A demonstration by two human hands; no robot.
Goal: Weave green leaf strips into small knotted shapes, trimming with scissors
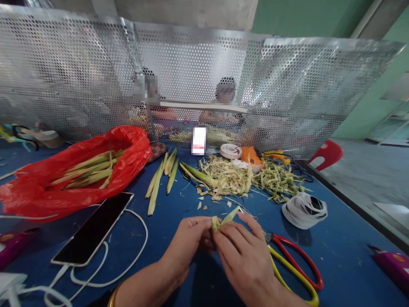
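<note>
A pale green strip of husk-like leaf (229, 216) is folded between my two hands, its pointed end sticking up to the right. My left hand (194, 233) pinches the folded part between thumb and fingers. From the other side, my right hand (244, 251) has its fingers closed on the same strip, the index finger raised a little. Scissors (295, 262) with one red and one yellow handle lie beside and partly under my right hand. Beyond my hands are several long leaf pieces (156, 183) and a heap of shredded leaf strips (228, 172).
A red plastic bag (76, 194) of long leaves lies at left, near a phone (94, 230) with a white cable (145, 238). A white ribbon roll (304, 210) and green knotted pieces (276, 179) are at right. A perforated metal screen (191, 55) stands behind; two people sit beyond it.
</note>
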